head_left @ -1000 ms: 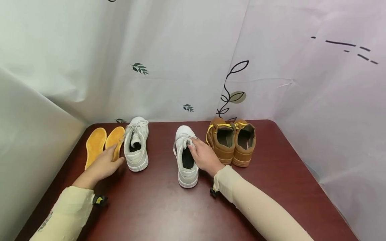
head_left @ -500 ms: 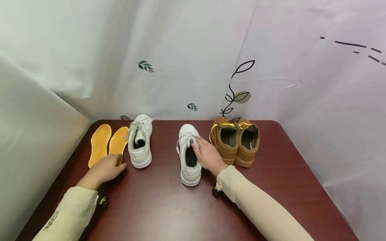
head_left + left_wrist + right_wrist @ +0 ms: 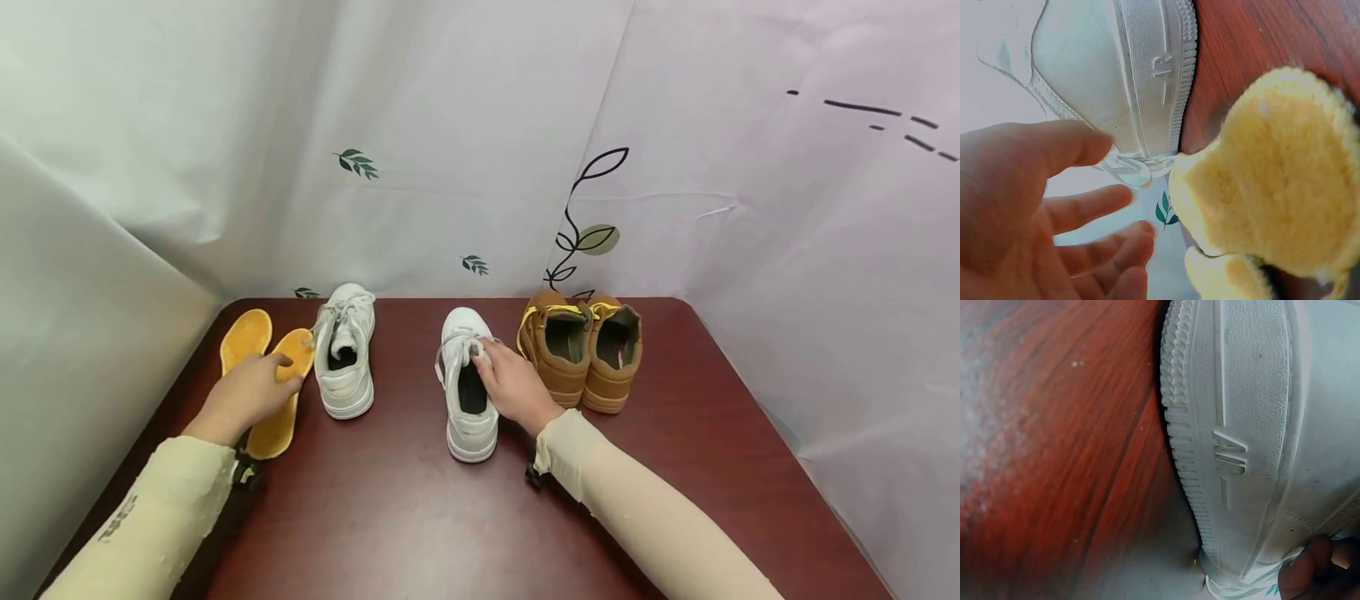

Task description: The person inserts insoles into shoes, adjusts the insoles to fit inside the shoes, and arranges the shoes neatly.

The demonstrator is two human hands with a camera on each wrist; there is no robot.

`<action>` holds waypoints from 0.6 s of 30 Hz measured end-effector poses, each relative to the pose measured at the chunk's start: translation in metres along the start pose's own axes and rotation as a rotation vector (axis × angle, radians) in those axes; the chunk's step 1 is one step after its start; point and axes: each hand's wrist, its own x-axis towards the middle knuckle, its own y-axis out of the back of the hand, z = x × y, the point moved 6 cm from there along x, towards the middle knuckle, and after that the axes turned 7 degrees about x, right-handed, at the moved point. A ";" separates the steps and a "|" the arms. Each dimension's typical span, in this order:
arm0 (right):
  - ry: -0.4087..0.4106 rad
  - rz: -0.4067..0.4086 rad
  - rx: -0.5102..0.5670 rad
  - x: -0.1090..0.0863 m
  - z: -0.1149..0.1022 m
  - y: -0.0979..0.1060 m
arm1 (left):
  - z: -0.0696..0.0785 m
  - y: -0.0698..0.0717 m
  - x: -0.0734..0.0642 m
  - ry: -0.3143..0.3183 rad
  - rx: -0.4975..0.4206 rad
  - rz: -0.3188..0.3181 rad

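- Yellow insole (image 3: pixel 276 427) slid my way, left hand (image 3: pixel 246 387) loosely spread above
- probably light and bendy, I'd pinch an edge
- my right hand (image 3: pixel 517 388) grips the middle white shoe (image 3: pixel 471 432)

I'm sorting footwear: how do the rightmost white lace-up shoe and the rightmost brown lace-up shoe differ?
The rightmost white lace-up shoe stands apart; the rightmost brown lace-up shoe stands against its brown mate. The right grip holds the white one; nothing holds the brown one. Both heels face the camera.
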 end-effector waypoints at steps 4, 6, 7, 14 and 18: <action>-0.001 0.013 0.007 0.000 -0.003 0.000 | -0.007 -0.001 0.005 0.018 0.000 -0.004; -0.004 0.022 0.005 0.000 -0.003 0.001 | -0.009 -0.007 0.008 0.021 0.009 -0.049; -0.004 0.023 0.008 0.000 -0.003 0.001 | -0.011 -0.010 0.009 0.023 0.013 -0.069; 0.002 0.019 -0.001 0.000 -0.004 -0.001 | -0.015 -0.021 0.010 0.028 0.023 -0.101; 0.004 0.029 0.001 0.000 -0.004 -0.001 | -0.014 -0.026 0.008 0.030 -0.002 -0.103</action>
